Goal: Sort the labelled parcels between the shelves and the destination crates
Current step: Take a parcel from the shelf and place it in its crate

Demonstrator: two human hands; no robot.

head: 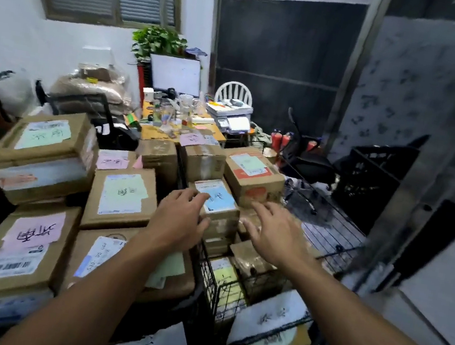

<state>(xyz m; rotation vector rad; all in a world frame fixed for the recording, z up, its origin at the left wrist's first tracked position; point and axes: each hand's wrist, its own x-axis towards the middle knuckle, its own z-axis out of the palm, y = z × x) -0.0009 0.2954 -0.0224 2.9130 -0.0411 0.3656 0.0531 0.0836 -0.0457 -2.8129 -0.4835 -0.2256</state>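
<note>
Two bare hands reached toward a small parcel with a blue label (219, 201). It sat on top of other brown boxes, just in front of a box with orange print (254, 176) and to the right of a flat parcel with a green label (123, 193). The left hand (180, 218) lay against the near left corner of the blue-labelled parcel. Its fingers (197, 196) stretched fairly straight over the top edge and touched the label, and its thumb rested along the side; it was not clenched round the box. The right hand (273, 233) was released, with its fingers spread. It was just right of the parcel, over more brown boxes, and whether it touched anything could not be told.

Nearer the camera stood a wire crate (206, 270) holding a yellow-labelled packet, with a white handwritten sign (272, 316) on its front. To the left were more stacked parcels, one with a pink label (35, 232) and another with a green label (47, 135) on a taller pile. Beyond them a cluttered desk (217, 135) carried a monitor (174, 74) and a printer (229, 113), with a leafy plant (159, 40) and a white chair (234, 91) behind. A black crate (375, 172) stood at the right.
</note>
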